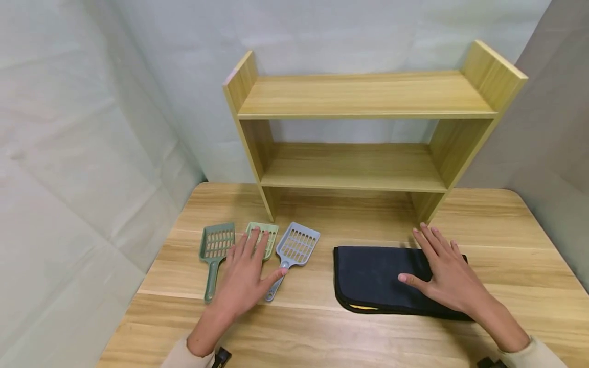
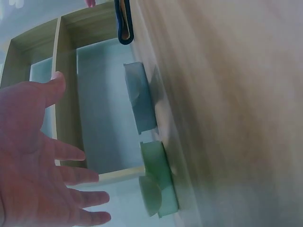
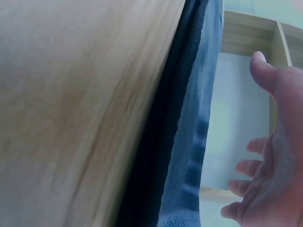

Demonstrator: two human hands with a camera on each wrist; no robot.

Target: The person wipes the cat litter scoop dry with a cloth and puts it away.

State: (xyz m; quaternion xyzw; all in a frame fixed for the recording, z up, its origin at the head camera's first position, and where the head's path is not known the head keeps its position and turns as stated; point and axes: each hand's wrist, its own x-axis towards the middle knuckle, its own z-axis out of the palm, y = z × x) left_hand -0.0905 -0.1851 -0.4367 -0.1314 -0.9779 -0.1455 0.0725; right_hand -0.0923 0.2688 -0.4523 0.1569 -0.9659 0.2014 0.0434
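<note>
My left hand hovers with fingers spread over a light green slotted litter scoop, hiding its handle. To its left lies a dark green litter scoop, and to its right a blue-grey litter scoop. In the left wrist view a gap shows between the hand and the scoops. My right hand, fingers also spread, is above a folded navy cloth item with black edging and a bit of yellow at its front edge. The right wrist view shows that hand apart from the cloth.
A light wooden two-tier shelf stands at the back of the wooden table. Pale sheets hang behind and at the sides. The scoops lie in front of the shelf's left leg, the cloth item in front of its right.
</note>
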